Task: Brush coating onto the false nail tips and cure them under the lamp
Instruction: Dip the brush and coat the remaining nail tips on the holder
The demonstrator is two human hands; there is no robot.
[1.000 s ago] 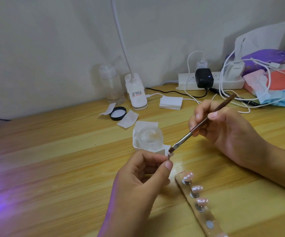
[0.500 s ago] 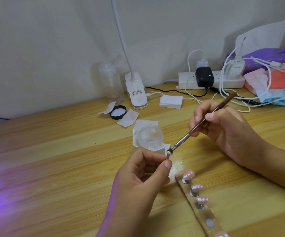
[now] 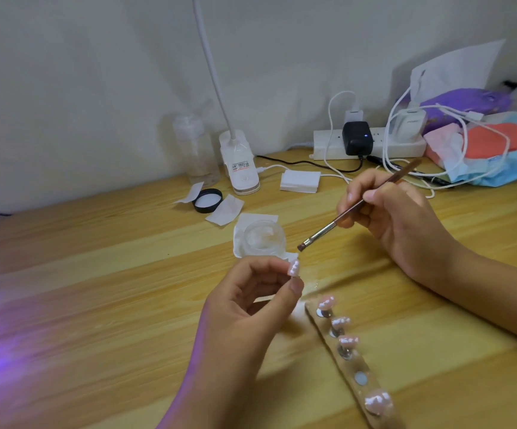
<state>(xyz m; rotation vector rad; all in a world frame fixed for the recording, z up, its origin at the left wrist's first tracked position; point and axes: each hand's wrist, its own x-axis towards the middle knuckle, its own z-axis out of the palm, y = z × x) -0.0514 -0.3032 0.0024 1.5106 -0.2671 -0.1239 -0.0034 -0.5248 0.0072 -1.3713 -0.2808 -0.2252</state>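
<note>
My left hand [image 3: 251, 305] pinches a small pink false nail tip [image 3: 386, 269] between thumb and fingers, raised over the desk. My right hand [image 3: 396, 221] grips a brown-handled brush [image 3: 347, 213], whose bristles hang a short way above and to the right of that tip, apart from it. A clear open jar of coating [image 3: 262, 238] stands on white paper just behind the tip. A wooden holder strip [image 3: 354, 365] lies at the lower right with several pink nail tips on studs and one bare stud. Violet light glows at the left edge; the curing lamp itself is out of view.
The jar's black lid [image 3: 207, 200] and paper scraps lie behind it. A white clip lamp [image 3: 240, 168], a clear bottle [image 3: 193, 150], a pad stack [image 3: 300, 181], a power strip [image 3: 368, 144] with chargers and cables, and a pile of bags [image 3: 483, 144] line the back wall.
The brush has lifted off the nail tip, up and to the right. My left hand has turned the tip slightly so its pink face shows.
</note>
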